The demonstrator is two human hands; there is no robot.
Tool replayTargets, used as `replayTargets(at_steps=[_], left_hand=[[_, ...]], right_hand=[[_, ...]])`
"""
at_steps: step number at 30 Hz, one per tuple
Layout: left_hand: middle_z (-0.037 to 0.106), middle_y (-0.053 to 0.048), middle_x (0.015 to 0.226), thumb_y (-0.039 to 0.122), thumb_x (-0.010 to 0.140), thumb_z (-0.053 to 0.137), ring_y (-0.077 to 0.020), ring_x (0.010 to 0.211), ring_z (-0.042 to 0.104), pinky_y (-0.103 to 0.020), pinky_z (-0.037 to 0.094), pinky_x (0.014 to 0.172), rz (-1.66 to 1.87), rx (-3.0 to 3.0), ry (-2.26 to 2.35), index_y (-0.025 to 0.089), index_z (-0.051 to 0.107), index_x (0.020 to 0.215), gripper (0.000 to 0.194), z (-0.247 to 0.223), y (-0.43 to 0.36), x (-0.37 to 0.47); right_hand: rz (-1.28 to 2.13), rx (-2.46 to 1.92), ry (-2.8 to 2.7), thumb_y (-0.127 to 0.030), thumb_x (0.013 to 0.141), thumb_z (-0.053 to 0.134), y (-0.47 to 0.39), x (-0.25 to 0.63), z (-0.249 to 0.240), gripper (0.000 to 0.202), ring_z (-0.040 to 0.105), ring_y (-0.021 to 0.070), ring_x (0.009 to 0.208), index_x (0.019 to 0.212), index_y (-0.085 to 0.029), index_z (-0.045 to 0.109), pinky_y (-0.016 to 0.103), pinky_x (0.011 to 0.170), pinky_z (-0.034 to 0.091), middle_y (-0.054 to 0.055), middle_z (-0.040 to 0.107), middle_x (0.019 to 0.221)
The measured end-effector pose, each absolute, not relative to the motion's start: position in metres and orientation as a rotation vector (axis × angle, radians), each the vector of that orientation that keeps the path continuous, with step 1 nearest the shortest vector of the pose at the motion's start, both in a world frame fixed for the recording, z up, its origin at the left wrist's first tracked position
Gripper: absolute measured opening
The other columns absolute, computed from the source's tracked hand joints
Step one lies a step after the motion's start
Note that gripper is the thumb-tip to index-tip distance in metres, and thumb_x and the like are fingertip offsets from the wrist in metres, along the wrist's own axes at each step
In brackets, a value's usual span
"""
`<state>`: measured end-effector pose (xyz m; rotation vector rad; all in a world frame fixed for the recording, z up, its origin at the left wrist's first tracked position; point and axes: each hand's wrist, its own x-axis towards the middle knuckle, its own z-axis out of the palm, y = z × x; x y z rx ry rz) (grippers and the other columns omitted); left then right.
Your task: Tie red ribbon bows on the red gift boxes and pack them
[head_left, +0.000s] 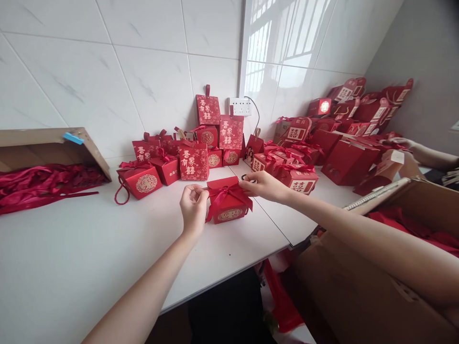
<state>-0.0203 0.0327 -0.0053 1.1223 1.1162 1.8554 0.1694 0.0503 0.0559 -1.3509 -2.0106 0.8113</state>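
My L hand [193,206] and R hand [263,185] are at the red bow [226,192], 1 on each side, fingers pinched tight on it. The bow's on a little red box [229,214] on the white desk [122,248], w/ more red boxes [194,162] behind.

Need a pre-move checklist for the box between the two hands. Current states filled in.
1. Box upright: ok, it looks to stand on the table.
2. Bow in place: ok, across the front, tails hanging. Knot tightness: cannot tell.
3. Seal uncovered: ok, the gold print shows below the bow.
4. Left hand grip: cannot tell; fingers curl at the bow's left side, contact hidden.
5. Right hand grip: cannot tell; it is at the bow's right side.
6. Box fully shut: cannot tell; the bow covers the front edge.
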Motion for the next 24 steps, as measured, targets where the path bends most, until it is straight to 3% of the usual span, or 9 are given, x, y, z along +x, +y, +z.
replayTargets(at_steps=[4,8,12,15,17,20,24], left_hand=[[0.050,0.004,0.063,0.020,0.064,0.060,-0.0072,0.051,0.047,-0.020,0.040,0.051,1.923,1.358,1.128,0.019,0.047,0.069,0.013,-0.007,0.029,-0.021],[0.052,0.001,0.070,0.020,0.066,0.059,-0.0114,0.064,0.054,-0.023,0.046,0.061,1.925,1.435,1.130,0.020,0.049,0.073,0.012,-0.012,0.031,-0.022],[0.059,-0.004,0.091,0.023,0.071,0.051,-0.0171,0.087,0.058,-0.029,0.048,0.073,1.728,1.362,1.228,0.021,0.053,0.101,0.029,-0.015,0.038,-0.024],[0.057,-0.006,0.115,0.024,0.074,0.043,-0.0216,0.114,0.050,-0.033,0.043,0.091,1.620,1.435,1.149,0.023,0.053,0.113,0.041,-0.014,0.041,-0.026],[0.056,-0.007,0.117,0.026,0.076,0.040,-0.0233,0.120,0.045,-0.036,0.037,0.100,1.597,1.502,1.070,0.021,0.058,0.109,0.038,-0.013,0.040,-0.026],[0.057,-0.008,0.111,0.037,0.081,0.042,-0.0249,0.114,0.049,-0.041,0.036,0.102,1.622,1.577,1.100,0.020,0.061,0.100,0.032,-0.009,0.035,-0.025],[0.050,-0.006,0.103,0.035,0.072,0.062,-0.0238,0.106,0.052,-0.039,0.042,0.097,1.640,1.798,1.242,0.022,0.061,0.085,0.018,-0.003,0.025,-0.020]], right_hand=[[0.782,-1.283,-2.010,-0.040,0.078,0.055,0.051,0.172,0.059,0.027,0.058,0.0125,0.064,0.067,-0.015,0.058,0.024,0.061,0.048,0.000,0.058,0.064],[0.900,-1.297,-1.951,-0.034,0.077,0.058,0.051,0.171,0.060,0.021,0.062,0.0134,0.069,0.066,-0.015,0.056,0.023,0.065,0.050,0.001,0.061,0.069],[0.984,-1.397,-1.964,-0.028,0.077,0.059,0.050,0.168,0.059,0.019,0.065,0.0139,0.070,0.064,-0.015,0.055,0.021,0.062,0.051,0.002,0.063,0.070],[0.935,-1.334,-2.007,-0.029,0.077,0.060,0.050,0.168,0.057,0.017,0.066,0.0147,0.072,0.066,-0.015,0.058,0.022,0.064,0.052,0.002,0.064,0.071],[0.890,-1.298,-2.030,-0.030,0.077,0.061,0.051,0.169,0.055,0.018,0.065,0.0154,0.074,0.067,-0.016,0.059,0.023,0.065,0.053,0.002,0.065,0.071],[0.901,-1.286,-2.030,-0.032,0.078,0.060,0.052,0.170,0.053,0.018,0.066,0.0152,0.075,0.069,-0.016,0.059,0.023,0.066,0.053,0.002,0.065,0.072],[0.926,-1.253,-1.993,-0.030,0.080,0.058,0.052,0.169,0.053,0.019,0.066,0.0153,0.077,0.067,-0.016,0.057,0.026,0.071,0.055,0.003,0.065,0.076]])
